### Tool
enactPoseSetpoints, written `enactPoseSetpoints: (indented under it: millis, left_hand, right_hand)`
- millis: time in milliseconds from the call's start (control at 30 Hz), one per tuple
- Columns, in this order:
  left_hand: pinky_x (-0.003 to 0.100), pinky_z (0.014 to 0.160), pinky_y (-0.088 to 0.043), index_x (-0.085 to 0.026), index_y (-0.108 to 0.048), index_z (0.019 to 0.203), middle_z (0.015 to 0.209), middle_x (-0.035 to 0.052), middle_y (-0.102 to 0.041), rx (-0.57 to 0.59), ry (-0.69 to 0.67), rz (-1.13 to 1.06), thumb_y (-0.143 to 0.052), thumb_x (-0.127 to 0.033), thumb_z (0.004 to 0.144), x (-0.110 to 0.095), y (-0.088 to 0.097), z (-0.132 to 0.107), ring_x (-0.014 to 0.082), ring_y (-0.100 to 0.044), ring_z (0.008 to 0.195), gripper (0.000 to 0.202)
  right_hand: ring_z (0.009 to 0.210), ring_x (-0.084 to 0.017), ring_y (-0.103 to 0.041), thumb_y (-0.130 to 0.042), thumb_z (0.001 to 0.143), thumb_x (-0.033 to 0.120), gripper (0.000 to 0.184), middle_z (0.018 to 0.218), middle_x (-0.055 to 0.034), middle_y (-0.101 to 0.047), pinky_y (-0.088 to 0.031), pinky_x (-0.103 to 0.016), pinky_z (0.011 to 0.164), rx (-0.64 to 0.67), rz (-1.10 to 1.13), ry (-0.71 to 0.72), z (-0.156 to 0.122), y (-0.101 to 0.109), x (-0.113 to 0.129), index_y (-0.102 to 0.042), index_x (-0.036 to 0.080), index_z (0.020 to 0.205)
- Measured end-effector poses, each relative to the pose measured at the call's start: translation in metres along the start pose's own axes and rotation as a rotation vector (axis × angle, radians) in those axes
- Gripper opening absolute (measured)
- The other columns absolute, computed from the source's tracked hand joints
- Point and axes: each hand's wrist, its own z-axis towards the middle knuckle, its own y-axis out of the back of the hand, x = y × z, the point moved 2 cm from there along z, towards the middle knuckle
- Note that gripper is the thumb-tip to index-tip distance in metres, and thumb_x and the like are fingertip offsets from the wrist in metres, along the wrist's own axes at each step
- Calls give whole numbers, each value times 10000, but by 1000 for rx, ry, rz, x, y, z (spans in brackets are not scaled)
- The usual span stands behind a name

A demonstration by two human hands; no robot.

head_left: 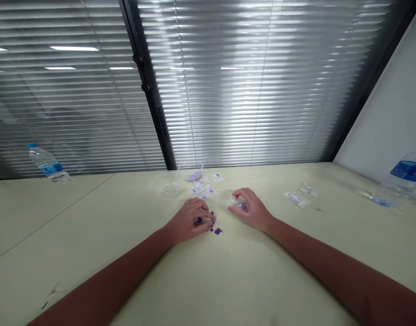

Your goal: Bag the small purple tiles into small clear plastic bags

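My left hand (190,221) rests on the pale table (92,217) with its fingers curled around a small purple piece (199,220). Several more purple pieces (216,230) lie just beyond its fingertips. My right hand (250,209) pinches a small clear plastic bag (235,202) with something purple inside. A cluster of small clear packets (203,189) with purple contents lies beyond my hands. Next to them stand a clear plastic cup (190,170) and a clear round container (169,188).
Two more small packets (296,199) lie to the right. Plastic water bottles with blue labels stand at the far left (48,163) and right (406,170). The table's far edge meets a window with metal blinds (248,90). A white wall (387,99) stands at the right.
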Motion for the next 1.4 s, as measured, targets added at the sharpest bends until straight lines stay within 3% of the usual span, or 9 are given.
enactPoseSetpoints:
  millis: [367,533,700,900,1133,1300,1400]
  left_hand:
    - [388,927,-455,-254,-818,924,925,36,-744,-30,16,-38,-729,-329,997,-1,-4,3,213,-668,948,137]
    - [353,914,-467,-232,-750,839,882,20,-750,-116,150,-194,-720,-337,998,-9,1,6,206,-661,927,192]
    - [323,810,-463,-235,-741,859,868,7,-722,-218,316,-319,-687,-344,1016,-26,3,8,196,-649,882,199]
    - [355,872,-422,-228,-742,832,762,-16,-674,-231,172,-238,-729,-269,980,-42,-10,11,182,-604,816,154]
    - [360,827,-426,-261,-820,966,750,-8,-694,-233,166,-207,-674,-309,1049,-32,-16,10,187,-588,781,175]
    - [380,881,-442,-250,-806,1007,852,19,-722,-202,68,-152,-642,-288,1054,-26,-12,7,206,-618,877,175]
    - [399,916,-434,-261,-792,1047,938,28,-726,-127,54,-54,-671,-234,1003,-19,-10,4,225,-628,954,131]
  right_hand:
    - [1037,-270,-656,-769,945,411,261,1080,-61,-719,-521,-446,956,29,-27,114,0,-2,-1,-629,265,1111]
    - [1020,-272,-651,-786,948,409,291,1070,-64,-723,-516,-450,933,53,-28,155,-1,-2,0,-633,263,1147]
    - [1016,-276,-665,-827,923,434,349,1096,-75,-740,-510,-464,938,112,-33,211,-5,-8,8,-641,260,1162]
    - [983,-261,-667,-837,907,428,359,1029,-52,-726,-493,-438,901,198,1,292,-11,-15,21,-619,258,1137]
    - [956,-247,-654,-829,916,426,341,1006,-44,-720,-489,-427,886,212,-5,291,-10,-14,22,-629,256,1133]
    - [985,-255,-674,-833,914,413,330,1048,-57,-735,-506,-432,909,186,20,243,-9,-12,19,-644,255,1134]
    - [984,-255,-684,-844,904,403,324,1047,-55,-740,-519,-421,903,169,24,195,-8,-11,18,-656,256,1123]
